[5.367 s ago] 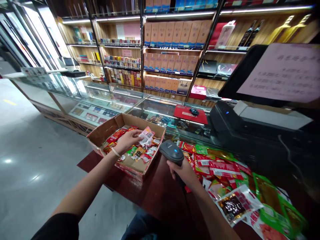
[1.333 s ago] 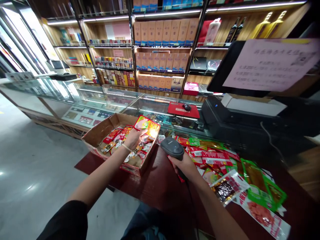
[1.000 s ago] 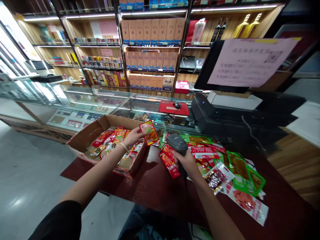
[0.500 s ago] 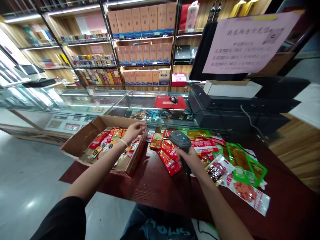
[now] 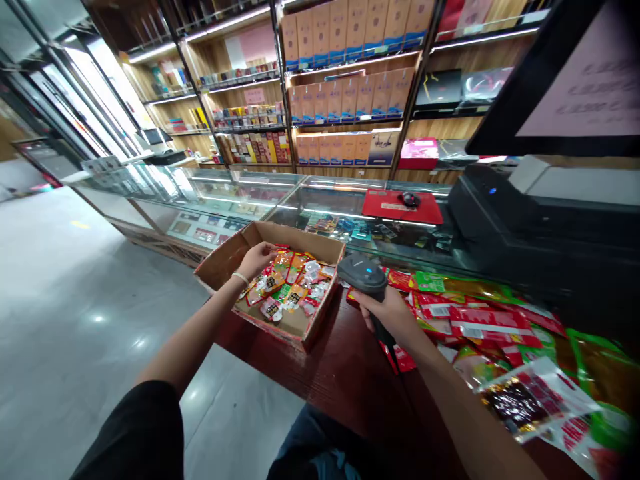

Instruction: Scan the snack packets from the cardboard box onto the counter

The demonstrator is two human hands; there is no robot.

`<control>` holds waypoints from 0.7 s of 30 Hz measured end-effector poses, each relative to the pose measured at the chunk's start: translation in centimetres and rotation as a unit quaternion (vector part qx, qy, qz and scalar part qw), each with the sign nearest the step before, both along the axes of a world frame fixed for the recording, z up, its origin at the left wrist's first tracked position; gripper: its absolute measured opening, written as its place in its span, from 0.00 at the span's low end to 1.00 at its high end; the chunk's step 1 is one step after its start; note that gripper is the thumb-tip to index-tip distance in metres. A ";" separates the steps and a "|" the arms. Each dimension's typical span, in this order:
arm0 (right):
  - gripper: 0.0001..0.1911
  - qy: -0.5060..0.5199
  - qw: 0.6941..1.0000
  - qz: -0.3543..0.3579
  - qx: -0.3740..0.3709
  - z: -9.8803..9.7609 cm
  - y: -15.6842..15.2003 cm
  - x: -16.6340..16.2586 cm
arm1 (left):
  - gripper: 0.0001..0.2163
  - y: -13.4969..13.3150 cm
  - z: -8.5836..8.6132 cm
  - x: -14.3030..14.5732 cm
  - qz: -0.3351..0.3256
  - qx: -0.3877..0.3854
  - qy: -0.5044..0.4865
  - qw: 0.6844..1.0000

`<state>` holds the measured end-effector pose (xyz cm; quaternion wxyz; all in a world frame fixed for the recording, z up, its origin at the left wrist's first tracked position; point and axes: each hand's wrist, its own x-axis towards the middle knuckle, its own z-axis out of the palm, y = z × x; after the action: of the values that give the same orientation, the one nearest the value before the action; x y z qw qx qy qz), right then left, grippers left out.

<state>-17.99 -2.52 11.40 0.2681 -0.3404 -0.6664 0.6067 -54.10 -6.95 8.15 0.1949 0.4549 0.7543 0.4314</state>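
My right hand (image 5: 387,310) grips a black barcode scanner (image 5: 367,275), its blue light lit, above the table beside the box. Below the scanner lie red snack packets (image 5: 403,357), partly covered by my hand. My left hand (image 5: 257,259) reaches over the left wall of an open cardboard box (image 5: 267,327). Its fingers are pinched together at the far-left edge of the snack packets (image 5: 293,270) inside; what lies between the fingertips is too small to make out. Red, orange and white packets lie flat in the box.
A heap of red and green snack packets (image 5: 493,323) covers the right of the dark red table (image 5: 320,380). Behind stands a glass display counter (image 5: 240,183) with a red mat (image 5: 390,207) and a mouse (image 5: 410,199). A monitor (image 5: 505,100) and black till (image 5: 500,213) rise at the right.
My left hand has moved from the box's right rim to the packets inside, at the far left. The view has swung left. The scanner stays in my right hand, now nearer the box.
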 end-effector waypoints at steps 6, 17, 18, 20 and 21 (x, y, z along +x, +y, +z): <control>0.19 -0.026 0.998 0.039 -0.031 -0.9 0.1 -4.4 | 0.17 -0.5 -1.9 -3.5 -0.028 -0.063 0.036 0.997; 0.19 -0.037 0.997 0.059 -0.040 -2.1 1.6 -6.8 | 0.26 3.2 -4.8 -2.2 -0.096 -0.225 0.259 0.934; 0.19 -0.039 0.997 0.060 -0.040 -2.2 1.7 -6.9 | 0.29 3.4 -5.1 -1.6 -0.093 -0.237 0.290 0.923; 0.18 -0.046 0.997 0.057 -0.039 -2.6 1.8 -7.1 | 0.35 3.5 -5.6 -0.7 -0.088 -0.254 0.334 0.904; 0.18 -0.050 0.996 0.057 -0.038 -2.7 1.9 -7.2 | 0.38 3.5 -5.7 -0.3 -0.089 -0.260 0.345 0.898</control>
<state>-25.23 -0.66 8.66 0.1864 -0.3415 -0.6735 0.6285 -54.36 -3.42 2.46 0.0720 0.5736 0.8158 0.0167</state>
